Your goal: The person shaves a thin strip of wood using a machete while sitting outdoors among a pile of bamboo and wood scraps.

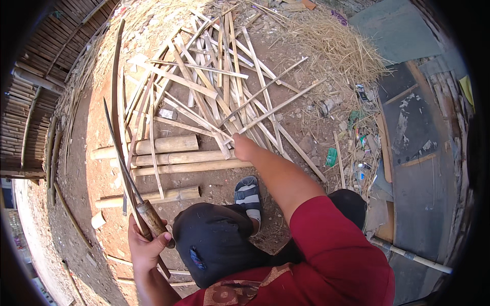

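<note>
My left hand (pixel 147 246), at the lower left, is closed round a long knife's wooden handle (pixel 152 218) together with a long bamboo strip. The knife's thin, dark, curved blade (pixel 116 140) points up and away, beside the long bamboo strip (pixel 116 76). My right arm stretches forward to a loose pile of split bamboo strips (pixel 224 76). There my right hand (pixel 245 148) is closed at the near ends of some strips; its fingertips are partly hidden, and I cannot tell how many it grips.
Several uncut bamboo poles (pixel 168 145) lie across the dirt left of my sandalled foot (pixel 248 196). Dry straw (pixel 334 43) is heaped at the far right. Dark sheets (pixel 416 127) and litter (pixel 360 132) lie on the right. A bamboo slat wall (pixel 30 112) stands on the left.
</note>
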The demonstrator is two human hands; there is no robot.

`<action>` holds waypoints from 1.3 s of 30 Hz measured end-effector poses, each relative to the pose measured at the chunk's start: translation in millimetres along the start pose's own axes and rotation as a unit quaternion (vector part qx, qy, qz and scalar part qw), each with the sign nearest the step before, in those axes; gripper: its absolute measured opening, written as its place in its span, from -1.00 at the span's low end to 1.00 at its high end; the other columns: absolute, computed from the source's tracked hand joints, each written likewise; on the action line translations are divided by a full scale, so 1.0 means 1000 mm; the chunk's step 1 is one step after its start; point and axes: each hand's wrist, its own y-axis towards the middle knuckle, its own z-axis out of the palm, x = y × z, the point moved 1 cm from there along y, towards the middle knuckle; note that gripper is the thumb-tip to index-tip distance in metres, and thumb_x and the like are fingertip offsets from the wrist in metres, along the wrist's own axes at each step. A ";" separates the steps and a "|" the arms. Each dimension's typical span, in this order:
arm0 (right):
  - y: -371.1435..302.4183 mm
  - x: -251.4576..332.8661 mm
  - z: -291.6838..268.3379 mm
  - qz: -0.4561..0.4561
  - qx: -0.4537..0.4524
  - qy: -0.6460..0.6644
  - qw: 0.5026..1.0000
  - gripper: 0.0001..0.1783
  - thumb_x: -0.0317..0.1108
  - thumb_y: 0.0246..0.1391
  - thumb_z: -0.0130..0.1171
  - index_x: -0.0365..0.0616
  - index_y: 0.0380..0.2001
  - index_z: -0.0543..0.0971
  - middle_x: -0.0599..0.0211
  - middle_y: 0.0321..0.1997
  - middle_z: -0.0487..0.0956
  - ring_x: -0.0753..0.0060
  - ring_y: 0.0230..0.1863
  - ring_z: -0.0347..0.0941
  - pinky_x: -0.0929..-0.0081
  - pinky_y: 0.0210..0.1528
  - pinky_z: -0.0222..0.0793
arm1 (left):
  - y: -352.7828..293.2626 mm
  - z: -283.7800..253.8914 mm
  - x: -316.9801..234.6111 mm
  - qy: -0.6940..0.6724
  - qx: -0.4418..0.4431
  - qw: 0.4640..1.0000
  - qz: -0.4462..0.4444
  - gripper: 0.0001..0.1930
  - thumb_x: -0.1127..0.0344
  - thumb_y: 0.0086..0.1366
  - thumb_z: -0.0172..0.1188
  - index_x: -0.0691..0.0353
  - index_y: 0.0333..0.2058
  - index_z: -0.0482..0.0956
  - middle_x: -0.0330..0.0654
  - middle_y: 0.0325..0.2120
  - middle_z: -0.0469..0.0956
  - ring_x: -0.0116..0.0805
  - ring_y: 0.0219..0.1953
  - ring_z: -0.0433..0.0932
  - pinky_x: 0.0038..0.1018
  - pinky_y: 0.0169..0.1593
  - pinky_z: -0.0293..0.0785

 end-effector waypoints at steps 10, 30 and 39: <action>-0.221 -0.090 -0.292 0.081 0.062 -0.070 0.992 -0.77 -0.27 0.11 0.05 -0.22 -0.32 0.54 0.21 -0.44 0.56 0.19 -0.56 0.43 0.16 -0.53 0.33 | -0.009 0.003 0.006 0.001 0.023 0.999 0.046 -0.20 0.53 -0.04 0.54 0.25 0.18 0.32 -0.17 -0.20 0.56 -0.33 -0.12 0.58 -0.41 -0.02 0.52; -0.421 -0.288 -0.209 0.285 -0.300 0.604 0.681 -0.78 -0.16 0.47 -0.09 0.01 -0.25 0.42 0.64 -0.63 0.25 0.68 -0.67 0.07 0.60 -0.65 0.00 | -0.029 0.056 -0.027 0.047 0.012 0.992 0.112 -0.17 0.35 -0.03 0.60 0.27 0.20 0.33 -0.13 -0.19 0.57 -0.32 -0.12 0.57 -0.41 -0.04 0.50; -0.341 -0.215 -0.271 0.143 -0.370 0.712 0.580 -0.88 -0.31 0.38 -0.06 -0.06 -0.26 0.41 0.62 -0.60 0.23 0.69 -0.68 0.05 0.60 -0.69 -0.05 | -0.033 0.053 -0.030 0.071 -0.019 0.991 0.112 -0.22 0.38 -0.01 0.56 0.26 0.18 0.34 -0.15 -0.23 0.59 -0.36 -0.22 0.58 -0.44 -0.10 0.52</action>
